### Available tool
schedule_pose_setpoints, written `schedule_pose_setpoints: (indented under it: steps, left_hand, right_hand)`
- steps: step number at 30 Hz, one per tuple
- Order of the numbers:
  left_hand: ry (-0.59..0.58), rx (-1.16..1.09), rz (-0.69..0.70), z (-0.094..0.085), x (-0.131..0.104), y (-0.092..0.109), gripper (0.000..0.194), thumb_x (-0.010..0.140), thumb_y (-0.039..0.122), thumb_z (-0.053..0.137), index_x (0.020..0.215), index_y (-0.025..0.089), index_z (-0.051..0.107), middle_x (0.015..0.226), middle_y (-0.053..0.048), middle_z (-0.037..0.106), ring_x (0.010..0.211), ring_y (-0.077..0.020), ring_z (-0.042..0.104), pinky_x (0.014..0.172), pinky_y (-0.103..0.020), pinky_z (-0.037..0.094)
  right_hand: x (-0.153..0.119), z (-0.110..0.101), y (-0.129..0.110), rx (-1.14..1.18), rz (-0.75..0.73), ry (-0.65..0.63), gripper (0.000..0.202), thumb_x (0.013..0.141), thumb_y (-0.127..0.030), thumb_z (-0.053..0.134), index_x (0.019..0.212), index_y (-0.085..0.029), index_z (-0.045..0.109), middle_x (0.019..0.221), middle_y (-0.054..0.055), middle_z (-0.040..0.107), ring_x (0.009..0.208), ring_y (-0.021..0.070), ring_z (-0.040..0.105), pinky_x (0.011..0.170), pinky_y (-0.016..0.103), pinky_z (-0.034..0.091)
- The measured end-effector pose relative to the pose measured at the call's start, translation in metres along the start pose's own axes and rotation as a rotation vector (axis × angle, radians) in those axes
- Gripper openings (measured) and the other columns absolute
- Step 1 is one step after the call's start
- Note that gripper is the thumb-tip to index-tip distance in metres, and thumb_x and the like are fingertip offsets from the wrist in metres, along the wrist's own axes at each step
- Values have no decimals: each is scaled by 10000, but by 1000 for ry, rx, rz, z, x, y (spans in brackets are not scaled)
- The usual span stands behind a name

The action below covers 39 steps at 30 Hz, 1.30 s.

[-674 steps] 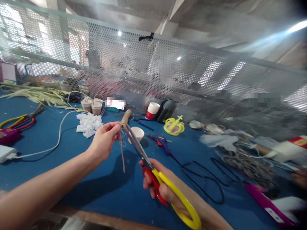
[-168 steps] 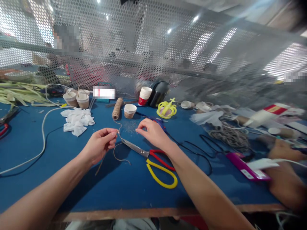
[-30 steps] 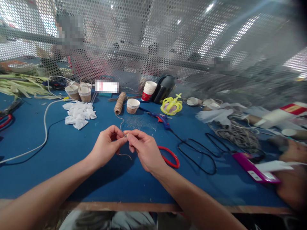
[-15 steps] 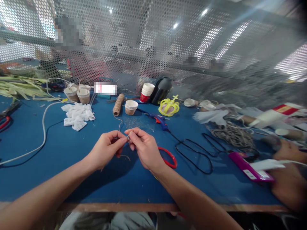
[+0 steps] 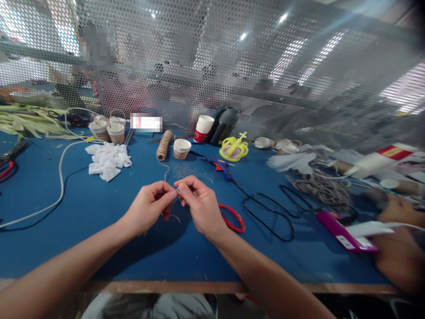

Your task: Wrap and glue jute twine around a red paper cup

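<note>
My left hand (image 5: 148, 209) and my right hand (image 5: 199, 206) meet fingertip to fingertip over the blue table (image 5: 99, 230), both pinching a short piece of brown twine (image 5: 171, 216) whose loose end curls below them. A strand of twine runs back toward the twine spool (image 5: 162, 145) lying behind. The scissors (image 5: 234, 217) lie under my right hand; only a red handle loop shows.
A paper cup (image 5: 181, 148), a blue glue gun (image 5: 219, 165) with a black cord (image 5: 268, 208), a yellow crown (image 5: 233, 148), white cloth scraps (image 5: 108, 159) and a white cable (image 5: 59, 177) lie around. Another person's hand (image 5: 398, 239) rests at the right. Perforated mesh screen (image 5: 212, 66) stands behind.
Over the last second my hands have stayed together on the twine with only small finger movements. Earlier I cut the twine with the scissors and laid them down.
</note>
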<state>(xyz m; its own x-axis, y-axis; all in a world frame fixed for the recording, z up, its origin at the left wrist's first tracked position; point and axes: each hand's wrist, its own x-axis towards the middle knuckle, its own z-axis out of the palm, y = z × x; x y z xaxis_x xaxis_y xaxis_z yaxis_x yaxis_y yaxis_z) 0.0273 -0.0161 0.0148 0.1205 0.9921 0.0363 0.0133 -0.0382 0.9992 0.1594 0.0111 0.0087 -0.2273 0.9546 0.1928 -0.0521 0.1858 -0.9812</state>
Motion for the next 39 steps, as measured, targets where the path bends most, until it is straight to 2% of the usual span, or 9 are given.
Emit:
schedule_pose_setpoints:
  steps: [6, 12, 17, 23, 29, 33, 39]
  left_hand:
    - [-61, -116, -26, -1, 0, -2, 222, 763, 353, 549, 683, 148, 516, 499, 52, 465, 428, -72, 435, 432, -205, 407]
    - [120, 171, 134, -3, 1, -3, 166, 777, 282, 523, 670, 156, 508, 520, 54, 462, 432, -68, 437, 421, -184, 366]
    - [208, 337, 251, -5, 1, -8, 147, 786, 254, 518, 671, 162, 513, 599, 30, 494, 469, -76, 464, 442, -192, 382]
    - [200, 273, 226, -5, 2, -10, 137, 784, 250, 522, 678, 167, 496, 597, 36, 496, 468, -77, 471, 445, -191, 392]
    - [225, 270, 230, -3, 1, -9, 153, 776, 247, 531, 656, 167, 481, 596, 39, 494, 471, -71, 465, 447, -187, 387]
    - [223, 210, 213, -2, -1, -7, 154, 777, 253, 528, 661, 166, 476, 579, 51, 487, 449, -60, 463, 419, -171, 373]
    - [217, 108, 180, -2, -2, -6, 157, 778, 260, 527, 668, 159, 477, 580, 52, 503, 441, -57, 480, 432, -179, 405]
  right_hand:
    - [1, 0, 3, 58, -18, -25, 120, 768, -309, 591, 718, -201, 613, 647, -36, 532, 500, 65, 418, 500, 231, 343]
    - [1, -1, 7, -7, -79, -9, 163, 783, -293, 581, 896, -244, 688, 689, -35, 515, 507, 50, 422, 512, 229, 352]
    - [0, 2, 10, 159, -7, -30, 170, 761, -296, 608, 898, -257, 700, 663, -35, 496, 512, 50, 404, 471, 217, 329]
    - [-1, 5, 10, 284, 78, -73, 223, 743, -295, 624, 953, -259, 689, 645, -33, 484, 525, 57, 401, 459, 214, 324]
    - [-1, 3, 12, 221, 23, -79, 177, 765, -286, 606, 918, -269, 694, 645, -34, 489, 522, 56, 400, 475, 221, 331]
    - [-3, 1, 12, 211, 17, -104, 196, 788, -299, 579, 953, -279, 683, 712, -21, 520, 535, 55, 416, 485, 221, 343]
    - [-5, 5, 5, 427, 163, -168, 247, 769, -321, 601, 1000, -261, 664, 688, -24, 487, 550, 57, 420, 463, 196, 340]
